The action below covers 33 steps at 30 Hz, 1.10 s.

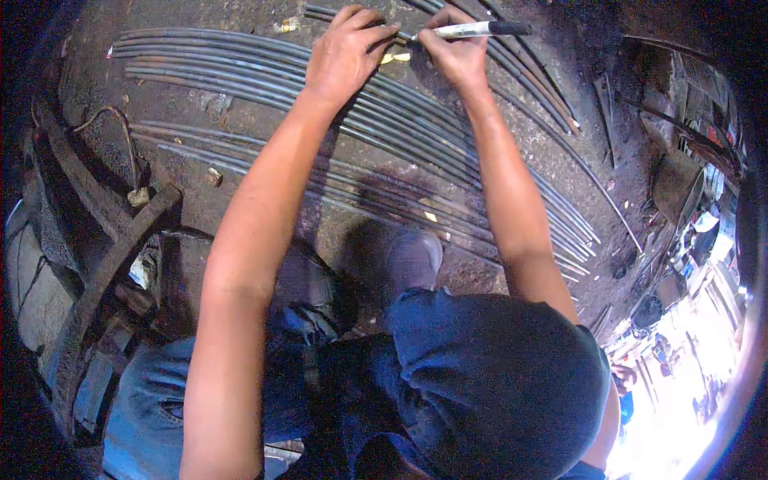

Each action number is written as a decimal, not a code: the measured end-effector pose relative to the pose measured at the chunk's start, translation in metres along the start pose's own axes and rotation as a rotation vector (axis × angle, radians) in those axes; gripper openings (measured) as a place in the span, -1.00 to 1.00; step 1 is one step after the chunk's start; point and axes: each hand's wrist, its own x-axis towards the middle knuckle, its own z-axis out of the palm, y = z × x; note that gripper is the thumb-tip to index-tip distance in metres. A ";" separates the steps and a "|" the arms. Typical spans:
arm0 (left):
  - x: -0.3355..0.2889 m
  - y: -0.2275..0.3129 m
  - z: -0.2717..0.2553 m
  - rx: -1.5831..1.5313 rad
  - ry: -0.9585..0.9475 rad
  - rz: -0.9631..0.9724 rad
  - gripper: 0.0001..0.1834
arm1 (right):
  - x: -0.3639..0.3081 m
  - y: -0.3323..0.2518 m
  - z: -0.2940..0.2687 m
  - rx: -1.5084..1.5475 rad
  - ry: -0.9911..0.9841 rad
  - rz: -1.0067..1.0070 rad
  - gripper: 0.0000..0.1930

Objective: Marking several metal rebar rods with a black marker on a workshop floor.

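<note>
My right hand is closed around a marker pen with a white barrel and a black end. The pen's tip points left, at thin metal rods between my hands. My left hand lies just left of it, its fingers bent and pressed together on a metal rod at the far side; the fingertips partly hide their hold. A small yellow piece lies just below the fingertips. Under my forearms a wide bundle of dark metal rods spreads across the ground.
More thin rods lie nearer my shoe. Other rods lie at the far right. A heavy curved metal frame stands at left, near a stone-like lump. Scrap and a partly visible person are at right.
</note>
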 end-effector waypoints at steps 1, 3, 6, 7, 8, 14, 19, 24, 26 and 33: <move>0.001 0.001 0.000 0.000 0.003 0.002 -0.70 | -0.001 -0.003 -0.001 -0.023 -0.012 0.047 -0.78; 0.002 0.001 -0.001 0.001 0.009 -0.001 -0.70 | -0.007 0.006 0.004 -0.023 0.077 0.009 -0.77; 0.008 0.010 -0.008 -0.186 0.020 -0.041 -0.74 | 0.000 0.004 0.000 -0.136 0.081 -0.173 -0.77; 0.007 0.009 -0.008 -0.183 0.024 -0.047 -0.74 | 0.003 0.002 -0.005 -0.250 0.003 -0.319 -0.78; 0.007 0.007 -0.008 -0.170 0.023 -0.026 -0.73 | 0.005 0.007 -0.007 -0.165 0.018 -0.200 -0.91; 0.004 0.004 -0.008 -0.138 0.033 -0.010 -0.72 | 0.003 0.007 -0.006 -0.170 0.017 -0.188 -0.92; 0.004 0.005 -0.007 -0.131 0.008 -0.026 -0.73 | 0.003 0.008 -0.006 -0.081 0.044 -0.143 -0.93; 0.003 0.005 -0.008 -0.114 0.003 -0.021 -0.73 | -0.004 -0.001 0.000 0.091 0.020 0.106 -0.82; 0.006 0.007 -0.008 -0.122 -0.003 -0.023 -0.73 | 0.002 0.005 -0.004 -0.059 0.038 -0.092 -0.83; 0.004 0.005 -0.008 -0.155 0.022 -0.001 -0.71 | 0.002 -0.004 0.000 -0.124 0.060 0.074 -0.80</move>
